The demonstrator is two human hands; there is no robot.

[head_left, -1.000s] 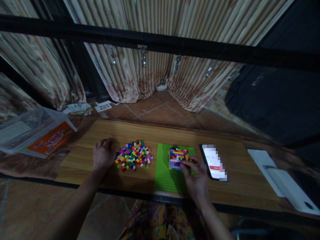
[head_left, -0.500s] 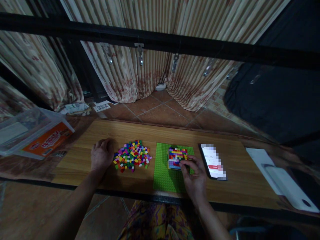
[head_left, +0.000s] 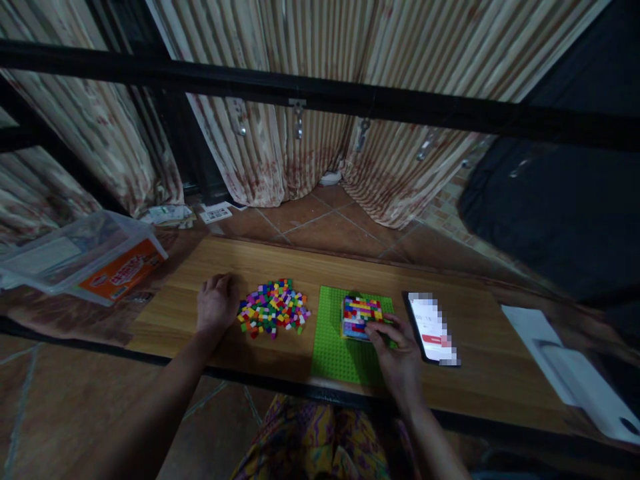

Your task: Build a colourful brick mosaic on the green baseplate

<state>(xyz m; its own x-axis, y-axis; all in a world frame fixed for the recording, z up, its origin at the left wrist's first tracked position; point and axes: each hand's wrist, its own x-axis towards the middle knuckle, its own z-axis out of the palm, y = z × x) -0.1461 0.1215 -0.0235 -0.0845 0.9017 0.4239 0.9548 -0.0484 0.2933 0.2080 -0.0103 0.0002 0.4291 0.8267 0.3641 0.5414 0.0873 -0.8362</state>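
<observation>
Mixed colours on loose bricks [head_left: 274, 307], green on baseplate [head_left: 327, 357].
Red, yellow, blue across brick block [head_left: 360, 317]; brown wood grain on tabletop [head_left: 470, 320]; red and white on phone screen [head_left: 427, 321]; orange on box label [head_left: 123, 272]; reddish blotches over beige-brown stripes on curtains [head_left: 310, 40].

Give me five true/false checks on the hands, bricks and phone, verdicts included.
1. The left hand is beside the loose bricks. True.
2. The loose bricks are all one colour. False: they are in many colours.
3. The right hand has its fingers at the built block on the green baseplate. True.
4. The phone lies to the right of the green baseplate. True.
5. The phone's screen is dark. False: it is lit.
</observation>
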